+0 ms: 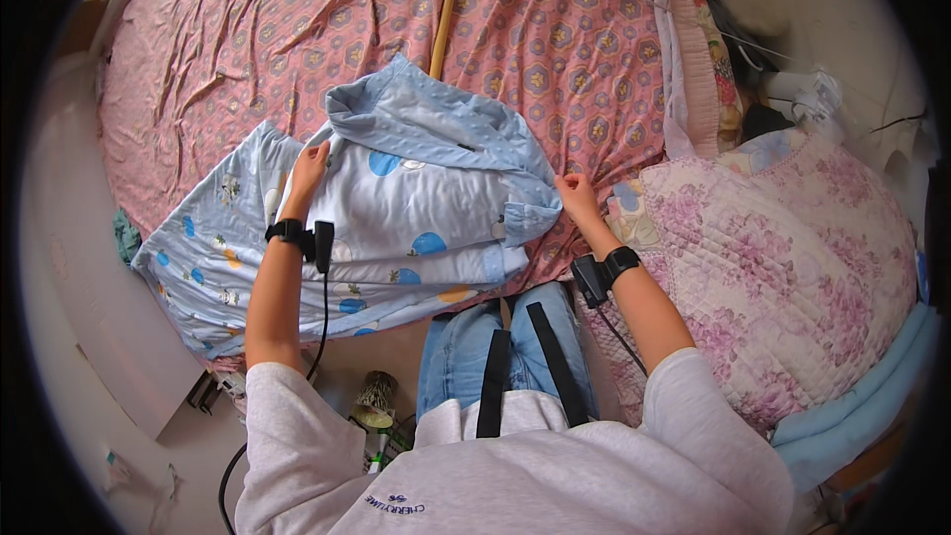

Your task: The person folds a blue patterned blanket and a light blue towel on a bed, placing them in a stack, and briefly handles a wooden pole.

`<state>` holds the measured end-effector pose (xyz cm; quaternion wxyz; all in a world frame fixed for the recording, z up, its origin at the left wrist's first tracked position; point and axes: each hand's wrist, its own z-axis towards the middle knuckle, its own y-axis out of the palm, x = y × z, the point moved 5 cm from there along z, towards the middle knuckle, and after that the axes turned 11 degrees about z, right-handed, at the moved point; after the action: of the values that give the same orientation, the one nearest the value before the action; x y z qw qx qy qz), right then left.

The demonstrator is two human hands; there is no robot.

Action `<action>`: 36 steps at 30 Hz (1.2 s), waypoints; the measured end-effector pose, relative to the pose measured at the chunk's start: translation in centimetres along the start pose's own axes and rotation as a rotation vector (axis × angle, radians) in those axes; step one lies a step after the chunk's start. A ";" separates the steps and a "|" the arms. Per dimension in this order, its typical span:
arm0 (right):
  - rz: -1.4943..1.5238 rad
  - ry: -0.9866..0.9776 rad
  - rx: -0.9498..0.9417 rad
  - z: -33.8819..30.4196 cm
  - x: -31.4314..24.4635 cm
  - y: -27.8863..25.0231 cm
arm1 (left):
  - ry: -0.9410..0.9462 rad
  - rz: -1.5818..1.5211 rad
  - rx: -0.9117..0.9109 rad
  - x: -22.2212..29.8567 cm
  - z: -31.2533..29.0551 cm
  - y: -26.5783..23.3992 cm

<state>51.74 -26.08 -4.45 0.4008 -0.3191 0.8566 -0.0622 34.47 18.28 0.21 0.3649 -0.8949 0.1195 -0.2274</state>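
Observation:
A light blue and white padded garment, printed with blue round shapes, lies spread before me on the bed, its light blue dotted upper part turned over at the far side. My left hand is closed on its left side, the fingertips on the cloth. At its right edge my right hand pinches the light blue border. Left of my left hand spreads more light blue cloth with small blue and orange prints; I cannot tell whether it is part of the same piece.
The bed has a rumpled pink patterned sheet. A wooden pole lies on it beyond the garment. At my right is a quilted floral cover, with a rolled blue cloth beside it. A patterned cylindrical container stands below the bed's near edge.

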 end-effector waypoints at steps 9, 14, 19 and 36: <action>-0.336 -0.101 0.153 -0.6 -5.6 3.4 | -0.527 -0.967 -0.124 -2.8 6.2 5.1; -0.393 0.088 -0.100 1.3 -6.3 3.6 | -0.323 -0.442 -0.004 1.4 7.6 1.4; -0.408 0.038 0.034 4.3 -4.3 -0.9 | 0.300 0.458 0.520 17.2 7.1 -5.7; -0.354 -0.456 -0.422 -1.4 -5.5 -1.2 | 0.789 0.342 -0.167 22.7 -8.8 14.0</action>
<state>53.94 -23.94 0.44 0.4899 -0.5439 0.6706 0.1203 49.15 -5.47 3.08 0.2502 -0.7333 0.4142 -0.4776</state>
